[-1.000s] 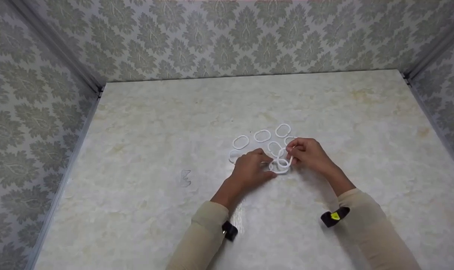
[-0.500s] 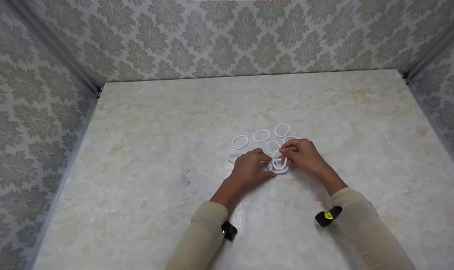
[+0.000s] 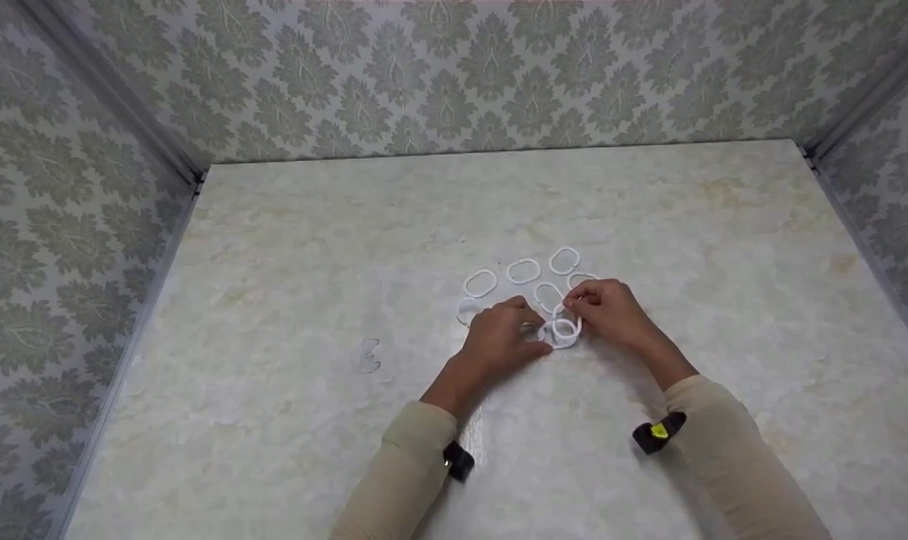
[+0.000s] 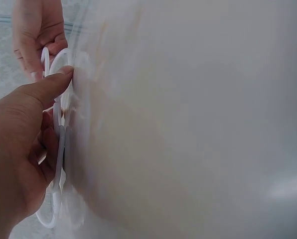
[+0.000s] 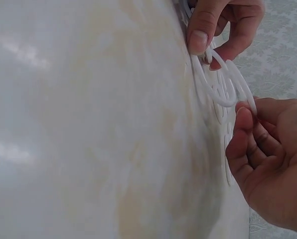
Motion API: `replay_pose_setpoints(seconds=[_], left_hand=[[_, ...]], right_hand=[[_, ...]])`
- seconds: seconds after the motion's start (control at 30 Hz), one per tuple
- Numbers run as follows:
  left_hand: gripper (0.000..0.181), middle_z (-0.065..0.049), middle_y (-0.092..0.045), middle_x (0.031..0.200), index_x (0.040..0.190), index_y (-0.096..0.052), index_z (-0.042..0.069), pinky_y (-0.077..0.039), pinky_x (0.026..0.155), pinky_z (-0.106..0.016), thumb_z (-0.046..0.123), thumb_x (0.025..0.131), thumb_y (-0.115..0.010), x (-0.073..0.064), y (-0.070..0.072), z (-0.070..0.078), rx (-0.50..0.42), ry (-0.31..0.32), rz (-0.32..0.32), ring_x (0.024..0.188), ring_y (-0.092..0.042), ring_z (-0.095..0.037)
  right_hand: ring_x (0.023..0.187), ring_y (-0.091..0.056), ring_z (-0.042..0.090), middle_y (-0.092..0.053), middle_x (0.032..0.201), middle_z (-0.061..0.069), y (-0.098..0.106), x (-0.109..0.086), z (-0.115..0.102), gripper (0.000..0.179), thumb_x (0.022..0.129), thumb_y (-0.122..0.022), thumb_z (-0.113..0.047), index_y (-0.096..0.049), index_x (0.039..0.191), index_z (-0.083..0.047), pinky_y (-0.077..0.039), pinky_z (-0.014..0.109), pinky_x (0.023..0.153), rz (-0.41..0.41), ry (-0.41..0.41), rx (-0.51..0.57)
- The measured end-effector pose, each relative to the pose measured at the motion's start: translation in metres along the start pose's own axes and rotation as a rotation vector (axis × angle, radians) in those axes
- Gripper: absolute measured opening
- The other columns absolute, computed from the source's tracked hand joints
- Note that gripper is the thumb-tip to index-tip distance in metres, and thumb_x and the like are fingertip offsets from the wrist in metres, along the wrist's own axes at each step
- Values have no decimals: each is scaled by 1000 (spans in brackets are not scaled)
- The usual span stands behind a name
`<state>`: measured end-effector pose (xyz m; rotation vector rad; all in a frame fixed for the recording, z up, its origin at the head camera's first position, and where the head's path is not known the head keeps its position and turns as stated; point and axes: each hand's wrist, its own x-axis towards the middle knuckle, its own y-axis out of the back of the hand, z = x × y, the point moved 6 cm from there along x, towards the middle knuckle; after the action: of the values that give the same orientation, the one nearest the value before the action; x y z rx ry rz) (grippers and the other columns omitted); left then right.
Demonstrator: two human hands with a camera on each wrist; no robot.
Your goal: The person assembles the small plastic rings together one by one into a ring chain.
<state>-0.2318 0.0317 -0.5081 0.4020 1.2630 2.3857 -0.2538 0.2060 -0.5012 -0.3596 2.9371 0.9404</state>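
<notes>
White oval links, like plastic chain links, lie around both hands on the table. My left hand (image 3: 501, 334) rests low at the near end of the group, holding a link (image 5: 203, 82) between thumb and fingers. Further links run beneath its palm in the left wrist view, partly hidden by the fingers. Opposite it, my right hand (image 3: 609, 307) pinches another link (image 5: 242, 82) between thumb and index finger. That link stands raised on edge and overlaps the left hand's link, the two looking hooked together. Just beyond the fingertips lies a loose link (image 3: 538, 292).
Several loose white links lie behind the hands, among them one at the left (image 3: 466, 289), a middle link (image 3: 523, 260) and a far link (image 3: 565, 248). A clear scalloped-edged piece (image 3: 370, 356) lies left on the marbled table (image 3: 274, 435). Patterned walls (image 3: 491, 75) enclose the table.
My right hand has moved slightly left and tilted its link, bringing it over the left hand's link, then a little back right. The left hand stays in place.
</notes>
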Motion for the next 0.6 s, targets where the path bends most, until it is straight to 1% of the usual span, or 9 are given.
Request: replay_pose_setpoints(seconds=[0.17, 0.23, 0.37, 0.43, 0.5, 0.6], left_hand=[[35, 2, -69, 104, 110, -79, 18, -56, 80, -35, 36, 81, -84, 0, 0, 0, 8, -10, 3, 92, -70, -20], [34, 2, -69, 103, 109, -80, 18, -56, 79, -35, 36, 80, -84, 0, 0, 0, 7, -14, 2, 92, -70, -20], [33, 3, -69, 102, 108, -80, 19, -55, 78, -34, 36, 80, -84, 0, 0, 0, 13, -15, 2, 91, -70, -19], [33, 3, -69, 102, 108, -80, 19, -55, 78, -34, 36, 80, -84, 0, 0, 0, 15, -14, 4, 91, -70, -19], [33, 3, -69, 103, 108, -80, 19, -55, 78, -35, 37, 80, -84, 0, 0, 0, 17, -15, 7, 91, -70, -18], [32, 3, -69, 101, 107, -80, 19, -55, 77, -34, 36, 80, -84, -1, 1, 0, 10, -21, 15, 90, -70, -18]], right_hand=[[61, -50, -1, -64, 74, -6, -1, 1, 2, 16, 96, -64, -9, -74, 100, 4, -41, 17, 57, -8, -19, -23], [63, -51, -1, -66, 76, -3, -1, 0, 2, 15, 96, -64, -8, -74, 99, 4, -41, 17, 58, -11, -15, -36], [68, -54, 1, -72, 84, 6, -1, 0, 0, 15, 96, -65, -7, -74, 98, 4, -43, 17, 60, -16, 1, -71], [70, -55, 3, -74, 87, 11, -1, 0, 0, 15, 96, -65, -8, -75, 99, 3, -43, 17, 61, -19, -7, -85], [72, -55, 4, -74, 89, 12, -1, -1, 0, 15, 97, -65, -8, -75, 99, 3, -44, 17, 62, -20, -13, -100], [71, -55, 6, -74, 88, 11, -2, -1, -1, 15, 97, -65, -9, -75, 99, 2, -44, 18, 62, -23, -14, -128]])
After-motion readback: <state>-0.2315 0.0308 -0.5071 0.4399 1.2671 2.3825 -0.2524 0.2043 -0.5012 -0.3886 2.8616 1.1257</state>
